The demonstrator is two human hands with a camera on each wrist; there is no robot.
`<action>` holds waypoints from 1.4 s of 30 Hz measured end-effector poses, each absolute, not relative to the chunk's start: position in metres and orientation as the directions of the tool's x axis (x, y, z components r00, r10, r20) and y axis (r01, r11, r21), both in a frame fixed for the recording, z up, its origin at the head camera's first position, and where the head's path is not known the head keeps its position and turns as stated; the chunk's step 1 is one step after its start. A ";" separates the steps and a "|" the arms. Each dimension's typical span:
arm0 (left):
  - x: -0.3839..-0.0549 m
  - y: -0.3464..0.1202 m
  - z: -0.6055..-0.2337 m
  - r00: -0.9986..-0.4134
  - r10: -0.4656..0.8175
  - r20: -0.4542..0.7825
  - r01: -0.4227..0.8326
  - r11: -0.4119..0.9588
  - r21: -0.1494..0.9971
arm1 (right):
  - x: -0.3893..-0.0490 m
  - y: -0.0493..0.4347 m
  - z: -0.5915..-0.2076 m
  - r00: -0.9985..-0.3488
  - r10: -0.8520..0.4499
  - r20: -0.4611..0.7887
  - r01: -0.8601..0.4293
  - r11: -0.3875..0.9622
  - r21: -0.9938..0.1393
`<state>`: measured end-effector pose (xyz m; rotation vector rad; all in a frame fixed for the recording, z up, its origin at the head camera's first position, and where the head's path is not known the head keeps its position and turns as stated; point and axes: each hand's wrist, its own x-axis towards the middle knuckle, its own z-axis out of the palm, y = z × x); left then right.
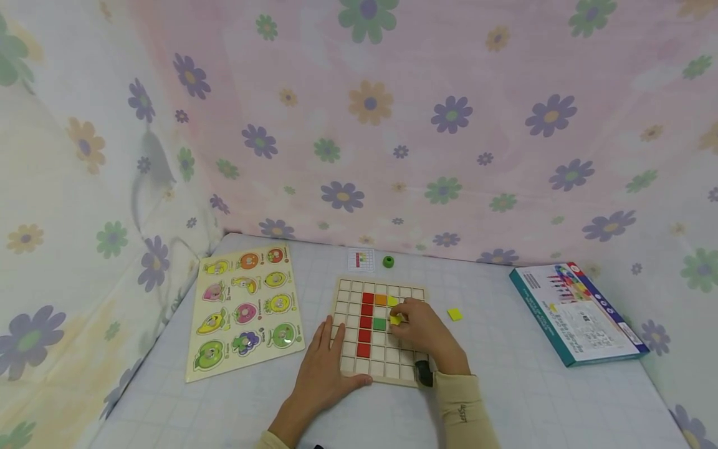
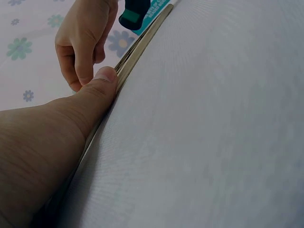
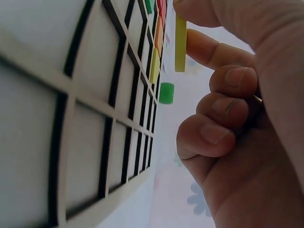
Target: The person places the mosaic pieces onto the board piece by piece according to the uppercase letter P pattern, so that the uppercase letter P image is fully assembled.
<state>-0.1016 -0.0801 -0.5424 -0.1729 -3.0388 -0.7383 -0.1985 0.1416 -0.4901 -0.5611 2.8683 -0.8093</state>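
Observation:
A wooden grid board (image 1: 377, 353) lies on the table. In it sit a column of red tiles (image 1: 365, 322), an orange tile (image 1: 381, 300), a yellow tile (image 1: 393, 300) and a green tile (image 1: 379, 324). My right hand (image 1: 423, 330) pinches another yellow square tile (image 3: 180, 45) between thumb and index finger, just over the grid; its other fingers are curled in. My left hand (image 1: 322, 371) rests at the board's near left corner, fingers straight along the left side. In the left wrist view, the left thumb (image 2: 97, 90) lies against the board's edge.
A loose yellow tile (image 1: 454, 314) lies right of the board. Behind it are a small pattern card (image 1: 361, 259) and a green round piece (image 1: 388, 262). A fruit puzzle board (image 1: 227, 330) lies left; a box (image 1: 583, 312) lies right. Flowered cloth walls (image 1: 392, 156) enclose the table.

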 end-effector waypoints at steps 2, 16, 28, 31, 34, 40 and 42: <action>-0.102 -0.080 -0.542 -0.994 0.105 0.039 0.111 0.882 0.458 | -0.199 0.140 -0.492 -0.920 -0.391 0.001 -0.335 0.786 -0.520; -0.103 -0.080 -0.546 -0.992 0.108 0.059 0.122 0.890 0.440 | -0.205 0.140 -0.504 -0.920 -0.391 -0.024 -0.326 0.797 -0.509; -0.104 -0.079 -0.543 -0.993 0.109 0.053 0.122 0.892 0.436 | -0.203 0.140 -0.499 -0.925 -0.373 -0.079 -0.280 0.806 -0.522; -0.103 -0.079 -0.543 -0.992 0.110 0.054 0.122 0.890 0.440 | -0.203 0.139 -0.500 -0.925 -0.374 -0.072 -0.281 0.798 -0.533; -0.103 -0.080 -0.542 -0.992 0.108 0.058 0.123 0.888 0.443 | -0.203 0.139 -0.501 -0.925 -0.373 -0.072 -0.279 0.796 -0.538; -0.101 -0.080 -0.542 -0.993 0.107 0.051 0.119 0.886 0.449 | -0.201 0.138 -0.501 -0.934 -0.344 -0.096 -0.234 0.792 -0.564; -0.101 -0.080 -0.542 -0.993 0.106 0.048 0.116 0.884 0.453 | -0.201 0.139 -0.501 -0.938 -0.334 -0.098 -0.223 0.792 -0.568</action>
